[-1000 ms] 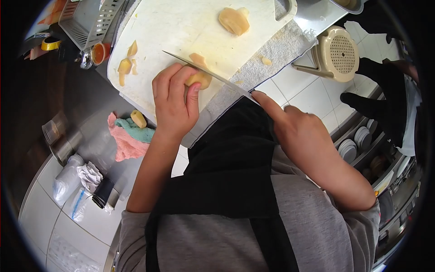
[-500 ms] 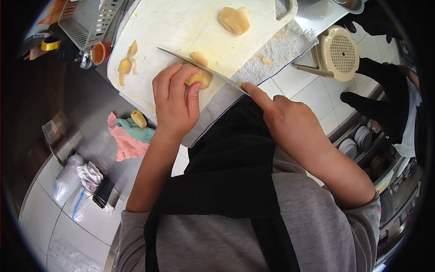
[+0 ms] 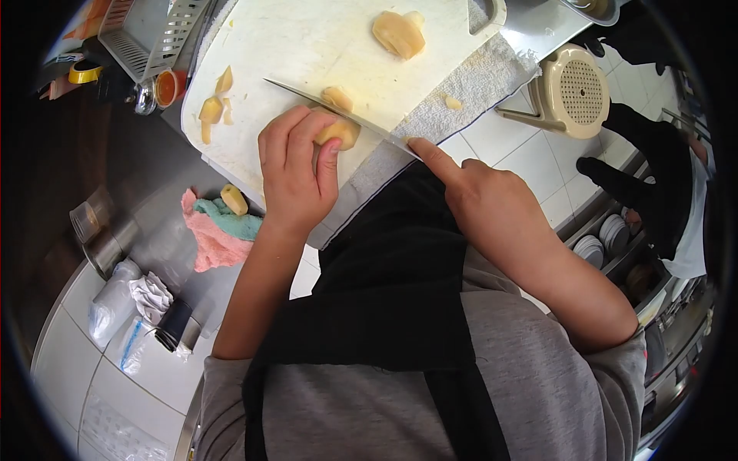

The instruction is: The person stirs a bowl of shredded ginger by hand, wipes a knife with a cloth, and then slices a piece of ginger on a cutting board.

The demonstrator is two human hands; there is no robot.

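Observation:
On a white cutting board [image 3: 277, 46], my left hand [image 3: 296, 173] curls its fingers and thumb around a peeled pale-yellow potato [image 3: 338, 134]. My right hand [image 3: 480, 192] grips a knife [image 3: 346, 114], the index finger laid along the blade; the handle is hidden beneath the hand. The blade slants across the board against the potato's far side. A cut slice [image 3: 337, 97] rests just beyond the blade. Farther off on the board lies a larger peeled piece [image 3: 398, 35]. Several small offcuts [image 3: 211, 109] are scattered at the board's left.
A towel [image 3: 461, 91] with a scrap on it lies under the board. To the left are pink and green cloths [image 3: 215, 230] with a potato piece [image 3: 234, 199], plus a grey basket [image 3: 150, 38]. A beige stool [image 3: 576, 92] and a person in dark trousers [image 3: 653, 154] are at right.
The slice beyond the blade has tilted and shifted slightly away from the potato. Both hands and the knife stay nearly in place. The person at right has moved a little.

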